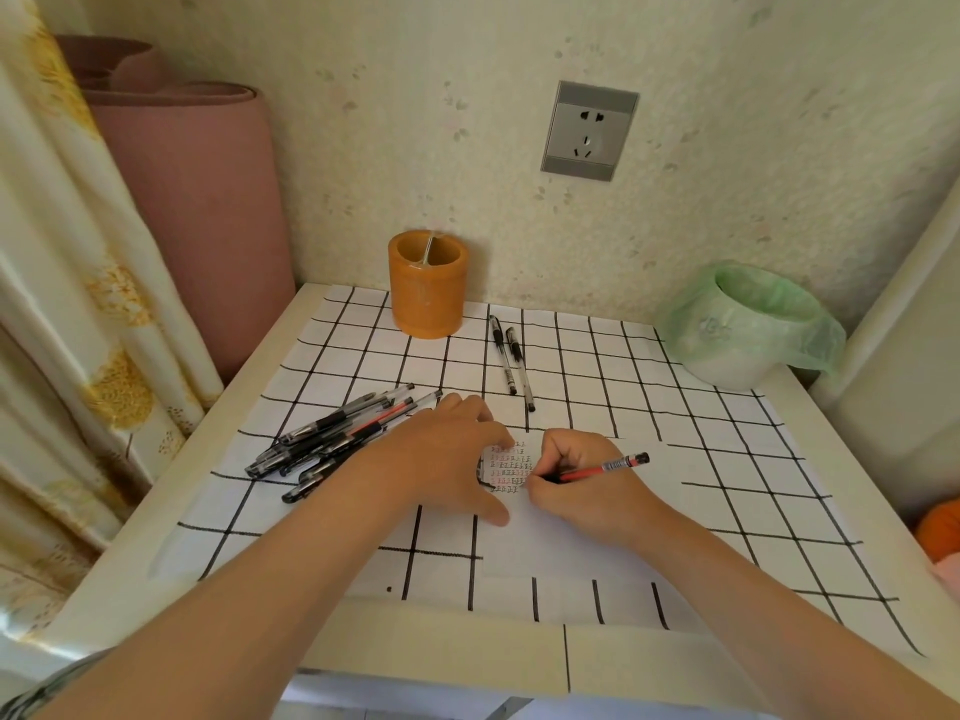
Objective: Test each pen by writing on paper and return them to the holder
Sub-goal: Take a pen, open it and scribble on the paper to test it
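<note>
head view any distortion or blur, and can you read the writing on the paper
Head view: wide-angle bend curves the grid lines of the table cover; light is soft, shadows faint; the forearms blur near the bottom edge; rows of marks on the paper between the hands are too small to read.

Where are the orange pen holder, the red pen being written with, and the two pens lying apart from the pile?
orange pen holder (pixel 427 298), head view, front wall.
red pen (pixel 597 470), head view, mid barrel, held in the right hand (pixel 582 485).
two separate pens (pixel 511 363), head view, between their barrels.
</note>
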Tool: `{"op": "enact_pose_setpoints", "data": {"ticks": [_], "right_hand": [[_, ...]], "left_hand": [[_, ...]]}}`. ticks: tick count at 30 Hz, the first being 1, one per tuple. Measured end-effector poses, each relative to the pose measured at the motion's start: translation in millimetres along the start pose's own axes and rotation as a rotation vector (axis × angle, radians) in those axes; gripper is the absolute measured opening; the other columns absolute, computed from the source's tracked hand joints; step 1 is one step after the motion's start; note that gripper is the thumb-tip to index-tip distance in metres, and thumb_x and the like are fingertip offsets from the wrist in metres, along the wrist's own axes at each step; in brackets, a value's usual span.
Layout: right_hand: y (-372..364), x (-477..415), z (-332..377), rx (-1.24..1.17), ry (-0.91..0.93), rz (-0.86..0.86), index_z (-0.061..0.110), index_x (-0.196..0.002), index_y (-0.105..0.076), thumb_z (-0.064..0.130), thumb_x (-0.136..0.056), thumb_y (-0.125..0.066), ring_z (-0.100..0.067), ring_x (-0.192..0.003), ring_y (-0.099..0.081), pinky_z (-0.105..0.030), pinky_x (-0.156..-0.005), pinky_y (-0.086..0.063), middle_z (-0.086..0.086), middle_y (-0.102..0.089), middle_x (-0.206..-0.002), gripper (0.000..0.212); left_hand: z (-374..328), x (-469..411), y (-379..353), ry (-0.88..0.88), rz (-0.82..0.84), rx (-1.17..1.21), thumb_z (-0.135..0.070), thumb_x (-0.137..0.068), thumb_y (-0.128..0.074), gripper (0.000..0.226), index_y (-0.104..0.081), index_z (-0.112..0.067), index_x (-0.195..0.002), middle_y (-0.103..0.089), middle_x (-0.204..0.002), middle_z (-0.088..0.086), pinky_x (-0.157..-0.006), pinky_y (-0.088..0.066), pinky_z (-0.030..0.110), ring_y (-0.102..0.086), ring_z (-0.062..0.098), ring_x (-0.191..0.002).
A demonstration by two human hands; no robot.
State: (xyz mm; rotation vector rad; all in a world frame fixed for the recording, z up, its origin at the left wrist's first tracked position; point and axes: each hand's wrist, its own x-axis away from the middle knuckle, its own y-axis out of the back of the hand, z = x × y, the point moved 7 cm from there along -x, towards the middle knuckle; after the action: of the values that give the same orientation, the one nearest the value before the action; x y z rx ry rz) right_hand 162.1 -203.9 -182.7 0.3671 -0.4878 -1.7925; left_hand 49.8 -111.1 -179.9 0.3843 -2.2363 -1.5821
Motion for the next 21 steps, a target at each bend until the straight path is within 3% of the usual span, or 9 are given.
{"op": "enact_pose_setpoints", "data": {"ticks": [10, 21], "right_hand": [[-0.4, -1.3, -1.2, 0.027, 0.008, -0.012, 0.017, -0.063, -0.055, -0.004, -0.078, -0.068, 0.001, -0.048, -0.050, -0.017, -0.045, -0.038, 0.018, -0.059, -0.056, 0.028], [3.2, -2.5, -5.8, -0.067, 0.004, -0.050, 0.014, -0.065, -0.055, -0.004, -0.080, -0.068, -0.002, -0.047, -0.046, -0.020, -0.044, -0.037, 0.010, -0.057, -0.058, 0.027]], "left_hand": [[-0.4, -0.1, 0.5, 0.000, 0.000, -0.007, -0.064, -0.070, -0.075, 0.086, -0.042, -0.037, -0.144, -0.037, -0.135, -0.012, -0.096, -0.041, 0.032, -0.031, 0.010, -0.123], [-0.8, 0.4, 1.1, 0.007, 0.005, -0.004, -0.063, -0.070, -0.076, 0.086, -0.042, -0.037, -0.145, -0.036, -0.139, -0.011, -0.097, -0.041, 0.032, -0.030, 0.011, -0.126]]}}
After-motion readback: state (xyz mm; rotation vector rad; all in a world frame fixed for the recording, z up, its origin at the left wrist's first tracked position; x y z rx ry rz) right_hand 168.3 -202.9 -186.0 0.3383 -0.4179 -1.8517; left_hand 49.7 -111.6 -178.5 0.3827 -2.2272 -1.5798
